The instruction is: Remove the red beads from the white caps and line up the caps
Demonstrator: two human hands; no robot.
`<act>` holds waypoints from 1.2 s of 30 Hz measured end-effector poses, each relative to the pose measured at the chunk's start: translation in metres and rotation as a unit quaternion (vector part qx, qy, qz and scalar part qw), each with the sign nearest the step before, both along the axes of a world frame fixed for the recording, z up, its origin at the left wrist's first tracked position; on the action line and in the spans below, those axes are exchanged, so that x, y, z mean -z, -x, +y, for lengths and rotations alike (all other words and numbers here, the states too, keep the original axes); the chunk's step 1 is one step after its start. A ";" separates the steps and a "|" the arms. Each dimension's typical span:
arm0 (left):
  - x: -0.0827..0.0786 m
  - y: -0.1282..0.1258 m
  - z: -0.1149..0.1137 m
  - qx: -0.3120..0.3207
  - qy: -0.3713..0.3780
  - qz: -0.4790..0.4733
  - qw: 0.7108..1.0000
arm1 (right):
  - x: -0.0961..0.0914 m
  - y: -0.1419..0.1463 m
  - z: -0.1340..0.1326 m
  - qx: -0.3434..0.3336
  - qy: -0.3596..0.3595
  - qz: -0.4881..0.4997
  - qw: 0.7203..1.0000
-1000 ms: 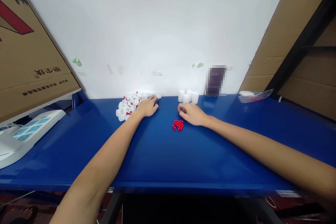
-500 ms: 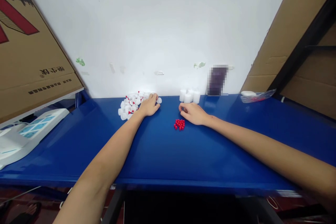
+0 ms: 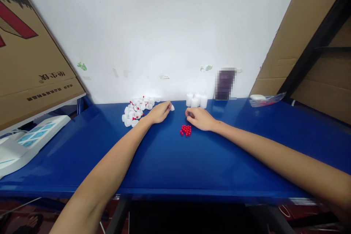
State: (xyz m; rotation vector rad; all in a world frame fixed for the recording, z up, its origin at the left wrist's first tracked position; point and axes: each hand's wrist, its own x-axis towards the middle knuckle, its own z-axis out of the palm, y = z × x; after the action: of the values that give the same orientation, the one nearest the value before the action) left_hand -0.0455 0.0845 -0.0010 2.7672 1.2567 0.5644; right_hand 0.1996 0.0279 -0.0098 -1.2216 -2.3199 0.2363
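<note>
Our left hand (image 3: 160, 112) lies on the blue table (image 3: 164, 168), and its fingers pinch one white cap (image 3: 172, 108). The cap sits at our fingertips, just right of the pile of caps (image 3: 134, 112), which has red bits in it. Our right hand (image 3: 199, 119) rests near the left one, a little apart. Its fingers curl in, and we cannot tell if they hold anything. The red beads (image 3: 186, 130) lie in a small heap just beside it. White tubes (image 3: 196, 101) stand by the wall behind it.
</note>
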 end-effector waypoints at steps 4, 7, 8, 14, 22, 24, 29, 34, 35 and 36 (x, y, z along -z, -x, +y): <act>-0.008 -0.027 -0.024 0.078 -0.007 -0.035 0.996 | -0.002 -0.006 0.002 -0.045 0.007 0.132 0.990; -0.006 -0.045 -0.038 0.115 -0.015 -0.055 0.992 | -0.002 -0.010 0.002 -0.056 0.024 0.171 0.983; -0.004 -0.050 -0.041 0.128 -0.018 -0.057 0.990 | -0.002 -0.011 0.002 -0.059 0.026 0.181 0.981; 0.006 -0.063 -0.046 0.146 -0.054 -0.084 0.984 | -0.001 -0.009 0.002 -0.084 0.067 0.260 0.960; 0.003 -0.054 -0.046 0.093 -0.158 -0.007 0.983 | -0.001 -0.004 0.003 -0.087 0.029 0.188 0.978; 0.003 -0.051 -0.043 0.077 -0.161 -0.003 0.984 | 0.000 -0.005 0.004 -0.072 0.007 0.191 0.979; 0.004 -0.044 -0.035 0.047 -0.170 0.001 0.984 | -0.003 -0.010 0.005 -0.063 0.027 0.195 0.978; 0.006 -0.044 -0.034 0.036 -0.181 -0.002 0.983 | -0.002 -0.010 0.005 -0.063 0.012 0.237 0.969; 0.007 -0.044 -0.034 0.032 -0.181 -0.007 0.983 | -0.001 -0.009 0.005 -0.063 0.010 0.243 0.968; 0.007 -0.044 -0.034 0.028 -0.179 -0.013 0.983 | -0.001 -0.009 0.005 -0.065 0.009 0.244 0.968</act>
State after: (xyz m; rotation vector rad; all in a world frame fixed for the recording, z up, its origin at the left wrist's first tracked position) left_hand -0.0016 0.0505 -0.0082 3.0568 1.1671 0.8993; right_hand 0.2087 0.0326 -0.0090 -0.8947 -1.9651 0.5406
